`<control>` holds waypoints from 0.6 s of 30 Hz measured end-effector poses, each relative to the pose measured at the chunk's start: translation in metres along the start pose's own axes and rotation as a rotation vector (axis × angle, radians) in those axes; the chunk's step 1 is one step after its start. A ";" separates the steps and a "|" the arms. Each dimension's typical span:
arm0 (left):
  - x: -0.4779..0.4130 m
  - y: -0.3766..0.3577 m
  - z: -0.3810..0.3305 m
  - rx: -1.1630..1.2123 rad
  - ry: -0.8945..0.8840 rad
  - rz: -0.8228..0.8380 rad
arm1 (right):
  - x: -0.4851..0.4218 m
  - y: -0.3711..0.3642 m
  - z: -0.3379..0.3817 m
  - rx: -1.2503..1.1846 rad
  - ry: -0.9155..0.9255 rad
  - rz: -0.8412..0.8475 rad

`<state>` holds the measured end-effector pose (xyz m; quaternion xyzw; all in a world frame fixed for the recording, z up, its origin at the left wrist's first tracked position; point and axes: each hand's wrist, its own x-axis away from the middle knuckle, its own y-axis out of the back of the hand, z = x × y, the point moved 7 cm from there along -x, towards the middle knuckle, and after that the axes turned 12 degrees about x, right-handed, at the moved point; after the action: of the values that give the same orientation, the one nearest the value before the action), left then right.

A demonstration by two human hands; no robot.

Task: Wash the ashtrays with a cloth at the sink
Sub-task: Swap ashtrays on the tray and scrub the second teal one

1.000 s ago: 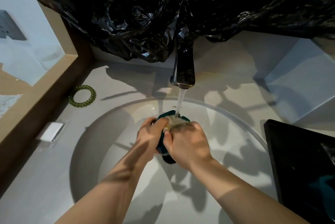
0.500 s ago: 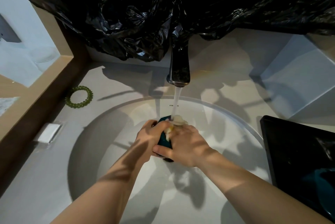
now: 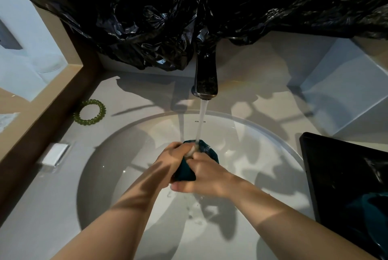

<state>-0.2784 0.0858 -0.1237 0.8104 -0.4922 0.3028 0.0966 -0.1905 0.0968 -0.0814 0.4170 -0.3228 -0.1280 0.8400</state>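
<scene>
Pale grey counter (image 3: 136, 95) surrounds a round white basin (image 3: 270, 133), with crumpled black plastic sheeting (image 3: 168, 18) hanging over the wall behind it.

The fingers (image 3: 178, 148) of the left hand (image 3: 168, 163) are curled tightly over the near top edge of a teal ashtray (image 3: 184, 172). The right hand (image 3: 207, 177) wraps the other side, its thumb (image 3: 180, 187) lying under the piece and its fingers folded round the far rim. Between the two sets of fingertips sits a pale wad, which I take to be the cloth (image 3: 191, 151). Which hand is actually working it, I cannot tell. The ashtray is held above the middle of the basin, clear of its floor. The water stream (image 3: 201, 121) from the dark faucet (image 3: 205, 79) lands right on the cloth and the teal rim. Drops are scattered on the basin floor below the hands.

Further out, a green spiral hair tie (image 3: 88, 122) lies on the counter to the left, near a small white packet (image 3: 55, 154). A black tray (image 3: 336, 175) sits at the right edge of the sink, with something teal dimly visible in it.

This looks like the scrubbing and rinsing step on one ashtray. Next, the piece probably needs turning under the stream so the cloth reaches the underside. Both grips should stay firm, since a wet glazed surface is likely to slip.
</scene>
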 end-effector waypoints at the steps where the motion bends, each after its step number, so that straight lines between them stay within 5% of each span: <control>1: -0.002 -0.001 0.000 -0.024 -0.016 0.026 | 0.000 -0.001 0.000 0.031 0.002 -0.011; 14: -0.001 0.005 -0.010 -0.023 -0.082 -0.117 | -0.004 0.009 -0.007 0.657 -0.065 -0.094; 16: 0.000 0.005 -0.011 -0.028 -0.094 -0.124 | 0.000 0.010 -0.001 0.526 -0.026 -0.099; 18: 0.004 0.005 -0.009 -0.019 -0.071 -0.119 | 0.004 0.012 -0.002 0.120 -0.055 -0.002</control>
<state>-0.2847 0.0842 -0.1151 0.8475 -0.4491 0.2629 0.1044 -0.1870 0.1041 -0.0711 0.4635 -0.3521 -0.1206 0.8041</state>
